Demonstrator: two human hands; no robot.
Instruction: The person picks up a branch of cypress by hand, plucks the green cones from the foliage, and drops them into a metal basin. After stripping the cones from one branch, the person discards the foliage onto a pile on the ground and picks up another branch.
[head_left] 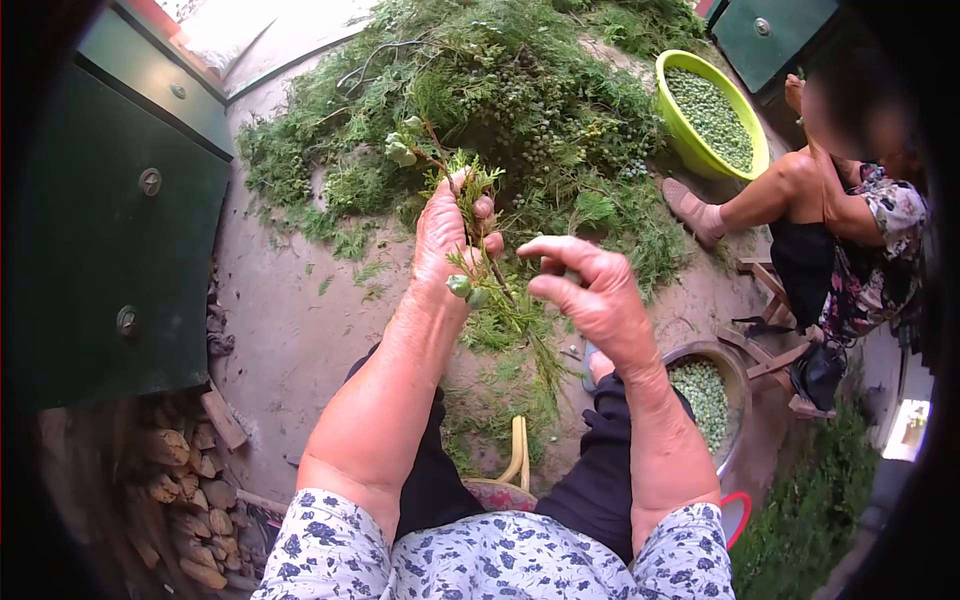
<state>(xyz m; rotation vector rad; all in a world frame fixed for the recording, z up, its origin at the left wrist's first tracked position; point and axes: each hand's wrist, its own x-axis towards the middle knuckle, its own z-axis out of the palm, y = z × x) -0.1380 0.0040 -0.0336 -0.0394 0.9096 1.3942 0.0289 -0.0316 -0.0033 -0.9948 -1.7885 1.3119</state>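
Note:
My left hand is closed around a conifer sprig with flat green leaves and a brown stem, held up in front of me. Pale green cones sit at its upper end, and another green cone shows just below the fingers. To the right of the sprig, apart from it, is my right hand. Its thumb and index fingertips are apart and the other fingers curl in. A small greenish patch shows inside that curl; what it is I cannot make out.
Beyond my hands lies a large heap of cut conifer branches. A yellow-green basin and a metal bowl hold green cones. Another person sits at the right on a wooden stool. Green cabinets and stacked firewood are at left.

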